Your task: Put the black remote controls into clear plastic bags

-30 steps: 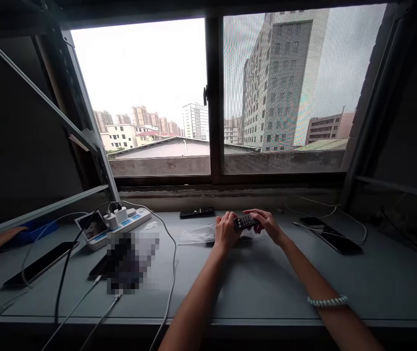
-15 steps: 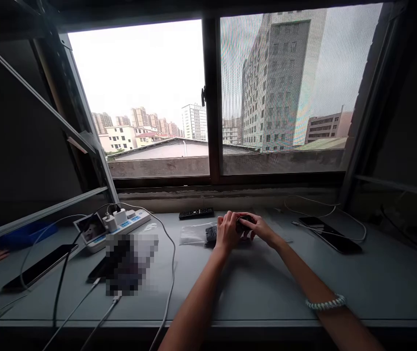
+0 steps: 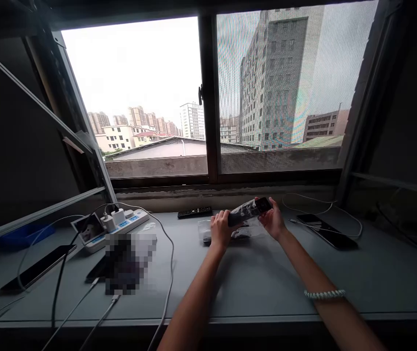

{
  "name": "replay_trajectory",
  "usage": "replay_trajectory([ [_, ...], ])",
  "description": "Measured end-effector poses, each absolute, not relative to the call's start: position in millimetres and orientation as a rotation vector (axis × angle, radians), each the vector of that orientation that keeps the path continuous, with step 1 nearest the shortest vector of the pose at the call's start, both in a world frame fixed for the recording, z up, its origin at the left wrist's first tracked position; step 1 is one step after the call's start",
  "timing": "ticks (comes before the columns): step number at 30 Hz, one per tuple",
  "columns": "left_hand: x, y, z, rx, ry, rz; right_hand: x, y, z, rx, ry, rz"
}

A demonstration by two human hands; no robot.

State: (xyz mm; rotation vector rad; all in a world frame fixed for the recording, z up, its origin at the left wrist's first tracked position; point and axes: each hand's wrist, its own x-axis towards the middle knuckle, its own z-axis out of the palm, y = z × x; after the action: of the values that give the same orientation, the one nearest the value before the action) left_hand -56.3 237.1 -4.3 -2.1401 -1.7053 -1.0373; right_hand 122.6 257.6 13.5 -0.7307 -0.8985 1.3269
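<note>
Black plastic remote control (image 3: 249, 209), seemingly sleeved in glossy clear film, sits tilted above the grey desk (image 3: 267, 282). The left hand (image 3: 220, 228) and right hand (image 3: 274, 220) grasp its two ends with curled fingers. Slick film could let it slip from so light a hold and drop onto the clear plastic bags (image 3: 204, 228) beneath.

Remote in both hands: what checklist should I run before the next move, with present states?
1. Left hand holds the remote at its near end: ok.
2. Right hand holds its far end: ok.
3. Remote lifted off the desk: ok.
4. Remote fully inside a clear wrap: cannot tell.
5. Second remote by the window lies apart from both hands: ok.
</note>
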Motion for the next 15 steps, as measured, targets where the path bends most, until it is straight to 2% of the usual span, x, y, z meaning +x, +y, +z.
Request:
replay_trajectory([
  [9, -53.8, 234.5, -4.8, -2.128, -1.644, -0.96, 119.4, 249.4, 18.7, -0.767, -1.099, 1.563],
  [15, -52.4, 231.9, -3.3, -2.095, -1.643, -0.966, 105.1, 249.7, 4.8, -0.867, -1.182, 1.58],
])
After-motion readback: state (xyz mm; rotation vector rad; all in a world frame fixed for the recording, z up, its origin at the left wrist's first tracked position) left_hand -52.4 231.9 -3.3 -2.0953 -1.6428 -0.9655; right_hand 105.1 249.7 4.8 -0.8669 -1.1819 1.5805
